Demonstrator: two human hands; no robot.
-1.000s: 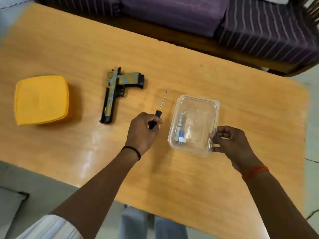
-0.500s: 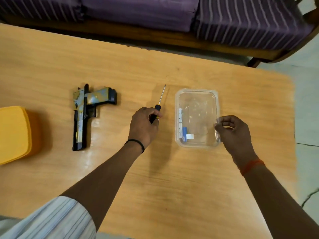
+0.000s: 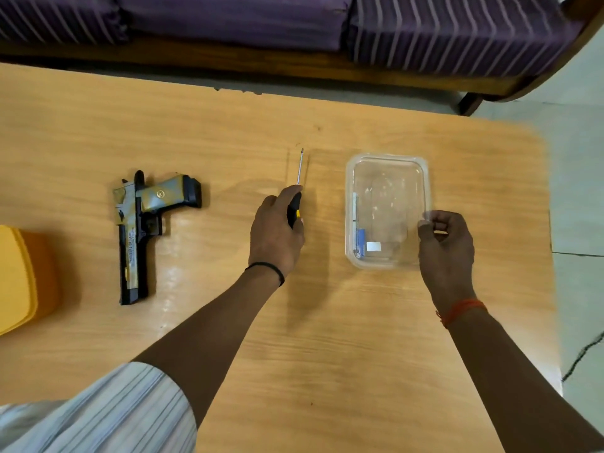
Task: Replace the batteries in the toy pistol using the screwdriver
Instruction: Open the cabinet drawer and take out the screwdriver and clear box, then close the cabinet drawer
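The toy pistol [image 3: 139, 230], black with tan-gold camouflage, lies flat on the bench [image 3: 327, 338]. The left hand [image 3: 276, 233] grips the screwdriver [image 3: 295, 197]; the right hand [image 3: 446, 246] pinches the clear container's [image 3: 385, 165] rim.

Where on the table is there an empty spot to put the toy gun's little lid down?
Bare wood lies between the toy pistol and the left hand, along the near edge between the two forearms, and behind the screwdriver toward the sofa. It is crowded between the left hand and the clear box, whose rim the right hand pinches.
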